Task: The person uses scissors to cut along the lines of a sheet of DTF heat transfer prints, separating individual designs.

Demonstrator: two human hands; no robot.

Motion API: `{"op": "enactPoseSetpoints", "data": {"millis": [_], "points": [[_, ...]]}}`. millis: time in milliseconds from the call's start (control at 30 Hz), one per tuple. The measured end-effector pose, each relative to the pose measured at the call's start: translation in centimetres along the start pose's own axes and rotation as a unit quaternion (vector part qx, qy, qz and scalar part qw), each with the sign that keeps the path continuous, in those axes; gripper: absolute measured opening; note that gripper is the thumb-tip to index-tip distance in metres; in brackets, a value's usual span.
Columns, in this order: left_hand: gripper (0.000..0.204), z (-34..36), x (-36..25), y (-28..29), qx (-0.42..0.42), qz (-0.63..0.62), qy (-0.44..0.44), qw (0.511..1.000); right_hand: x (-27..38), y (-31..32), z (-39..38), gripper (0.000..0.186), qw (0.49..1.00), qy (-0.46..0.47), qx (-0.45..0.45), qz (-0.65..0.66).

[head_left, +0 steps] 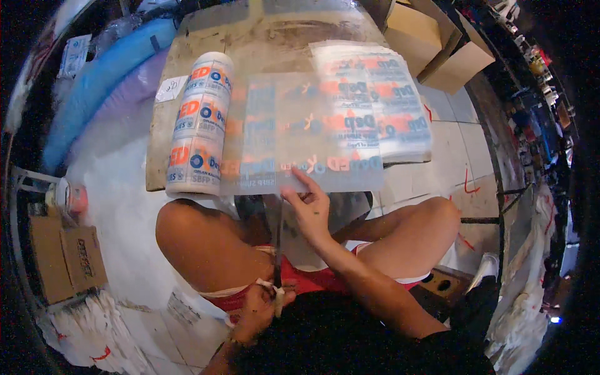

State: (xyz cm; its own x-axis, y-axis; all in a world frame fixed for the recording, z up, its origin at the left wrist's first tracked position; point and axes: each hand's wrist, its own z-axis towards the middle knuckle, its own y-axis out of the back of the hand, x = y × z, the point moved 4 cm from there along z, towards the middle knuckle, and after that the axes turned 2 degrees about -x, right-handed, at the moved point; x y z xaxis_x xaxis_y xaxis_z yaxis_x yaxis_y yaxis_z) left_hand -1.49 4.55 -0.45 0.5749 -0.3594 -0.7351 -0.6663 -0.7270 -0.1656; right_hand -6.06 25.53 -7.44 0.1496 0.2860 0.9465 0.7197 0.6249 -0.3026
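I judge the cutting step in hand: my right hand (pixel 310 209) pins the clear printed film sheet (pixel 306 134) to the tabletop (pixel 275 37), left hand (pixel 259 309) fingers closed around the long blade (pixel 277 240), needing a straight stroke.

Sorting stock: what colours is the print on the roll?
Orange and blue on white roll; head view.

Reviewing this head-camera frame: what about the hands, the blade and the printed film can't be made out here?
- Left hand, head view: grips a long knife; the blade's tip is hidden behind the clear printed sheet.
- Right hand: fingertips on the sheet's near edge; pinching or just pressing cannot be told.
- Printed roll: its link to the sheet is unclear.
- Stack of sheets: count blurred.
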Motion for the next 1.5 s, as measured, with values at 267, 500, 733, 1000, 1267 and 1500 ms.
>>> {"op": "enactPoseSetpoints", "data": {"millis": [267, 500, 733, 1000, 1267, 1500], "points": [[0.081, 2.6, 1.4, -0.2, 0.012, -0.035, -0.045, 0.998, 1.0, -0.6, 0.6, 0.047, 1.000, 0.003, -0.022, 0.008], [0.079, 3.8, 1.1, -0.6, 0.002, -0.072, -0.066, 0.995, 1.9, -0.5, 0.7, 0.046, 0.998, 0.013, -0.023, -0.054], [0.074, 4.5, 0.3, -1.1, -0.013, -0.122, -0.060, 0.991, 1.1, -0.3, 0.9, 0.052, 0.998, -0.027, -0.030, -0.043], [0.067, 5.4, -1.5, -0.9, -0.044, -0.219, -0.025, 0.974, 0.7, -0.3, 0.8, 0.055, 0.999, -0.026, -0.031, -0.031], [0.072, 7.2, -3.7, -0.7, -0.029, -0.136, -0.051, 0.989, 1.2, -0.1, 0.6, 0.053, 0.995, -0.087, 0.001, -0.038], [0.061, 10.4, -6.9, -0.9, -0.020, -0.117, -0.089, 0.989, -0.4, 1.1, 1.0, 0.054, 0.993, 0.032, 0.043, -0.106]]}}
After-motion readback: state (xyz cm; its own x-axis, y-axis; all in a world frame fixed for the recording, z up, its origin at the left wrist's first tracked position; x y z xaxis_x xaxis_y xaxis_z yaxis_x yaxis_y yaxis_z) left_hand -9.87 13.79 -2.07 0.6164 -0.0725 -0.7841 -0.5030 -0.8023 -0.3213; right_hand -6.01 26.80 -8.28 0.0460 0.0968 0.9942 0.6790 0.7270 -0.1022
